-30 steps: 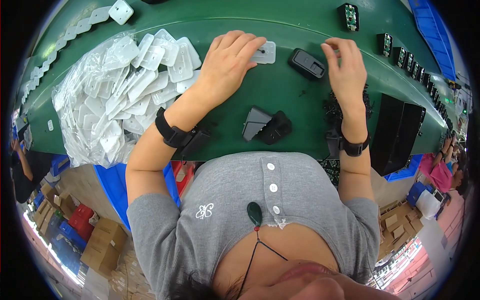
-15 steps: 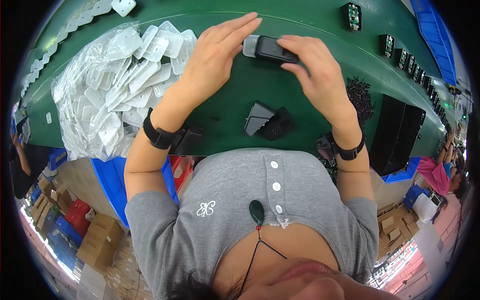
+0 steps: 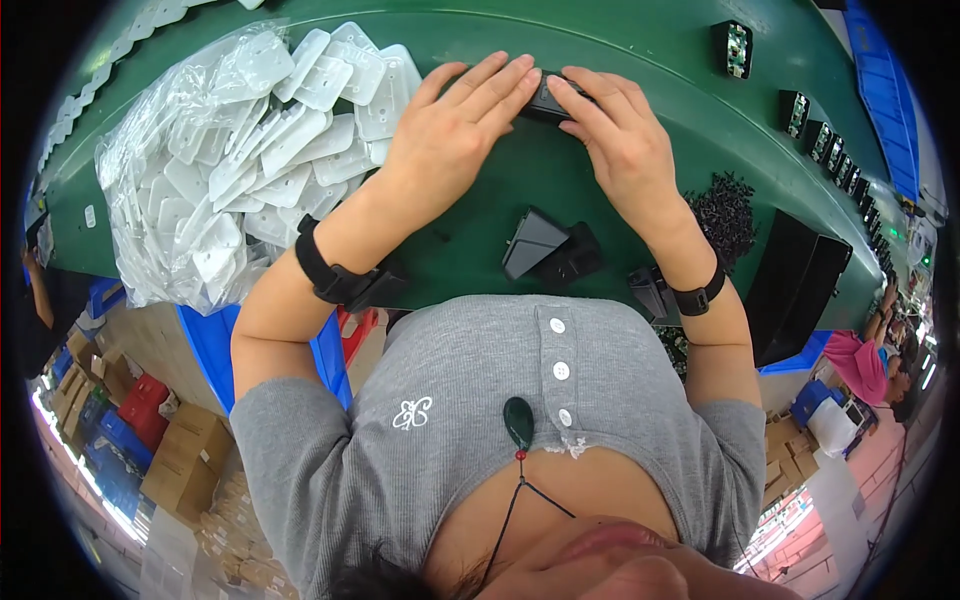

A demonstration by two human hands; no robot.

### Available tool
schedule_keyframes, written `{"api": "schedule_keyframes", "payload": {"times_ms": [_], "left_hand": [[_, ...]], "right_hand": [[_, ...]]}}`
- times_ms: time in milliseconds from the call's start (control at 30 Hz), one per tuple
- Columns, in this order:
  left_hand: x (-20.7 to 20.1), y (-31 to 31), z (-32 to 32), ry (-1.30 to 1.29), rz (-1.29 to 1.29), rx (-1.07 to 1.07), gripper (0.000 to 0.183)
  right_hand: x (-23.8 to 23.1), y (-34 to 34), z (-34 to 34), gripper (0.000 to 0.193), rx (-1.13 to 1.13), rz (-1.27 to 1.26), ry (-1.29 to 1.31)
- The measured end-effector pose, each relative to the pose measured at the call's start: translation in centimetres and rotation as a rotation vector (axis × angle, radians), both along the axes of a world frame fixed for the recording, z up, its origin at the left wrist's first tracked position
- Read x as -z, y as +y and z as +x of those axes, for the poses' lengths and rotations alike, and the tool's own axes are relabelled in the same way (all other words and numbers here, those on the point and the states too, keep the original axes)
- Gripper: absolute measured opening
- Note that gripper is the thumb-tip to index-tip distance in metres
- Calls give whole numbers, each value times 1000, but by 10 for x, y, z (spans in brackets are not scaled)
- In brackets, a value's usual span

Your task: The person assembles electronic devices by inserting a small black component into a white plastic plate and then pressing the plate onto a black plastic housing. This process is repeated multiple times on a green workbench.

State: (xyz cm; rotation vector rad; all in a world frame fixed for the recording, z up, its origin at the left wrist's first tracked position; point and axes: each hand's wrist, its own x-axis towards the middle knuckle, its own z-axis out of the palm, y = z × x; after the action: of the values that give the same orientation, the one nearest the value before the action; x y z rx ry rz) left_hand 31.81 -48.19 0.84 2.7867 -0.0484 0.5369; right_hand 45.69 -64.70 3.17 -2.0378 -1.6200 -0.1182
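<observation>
A black plastic case point(image 3: 545, 103) lies on the green table in front of me, largely covered by my hands. My right hand point(image 3: 625, 140) rests its fingers over the right part, with the thumb by the near edge. From the left, my left hand point(image 3: 445, 135) lies over the other end, fingers stretched out and close together. The pale plate that was beside the case is hidden under this hand. Nearer my chest sit two black wedge-shaped housings, one upright grey-black housing point(image 3: 535, 243) and one darker housing point(image 3: 578, 255) against it.
A clear plastic bag point(image 3: 150, 200) spills white rounded plates point(image 3: 290, 140) left of my hand. On the right are a heap of small black parts point(image 3: 722, 212) and a large black box point(image 3: 800, 285). Black housings with green circuit boards point(image 3: 738, 48) line the far right side.
My left hand has come down and right, from beside the case onto its left end, covering the pale plate. My right hand's fingers have moved further over the case. The view has shifted slightly.
</observation>
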Motion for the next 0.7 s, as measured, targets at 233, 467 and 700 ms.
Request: {"api": "schedule_keyframes", "payload": {"times_ms": [233, 467, 700], "left_hand": [[3, -4, 24, -64, 13, -95, 42], [-14, -7, 28, 165, -1001, -149, 39], [-39, 40, -30, -56, 16, -546, 47]], "right_hand": [[-6, 1, 27, 48, 171, -45, 886], [-7, 11, 11, 49, 117, 293, 1293], [-4, 26, 88, 30, 242, 209, 970]]}}
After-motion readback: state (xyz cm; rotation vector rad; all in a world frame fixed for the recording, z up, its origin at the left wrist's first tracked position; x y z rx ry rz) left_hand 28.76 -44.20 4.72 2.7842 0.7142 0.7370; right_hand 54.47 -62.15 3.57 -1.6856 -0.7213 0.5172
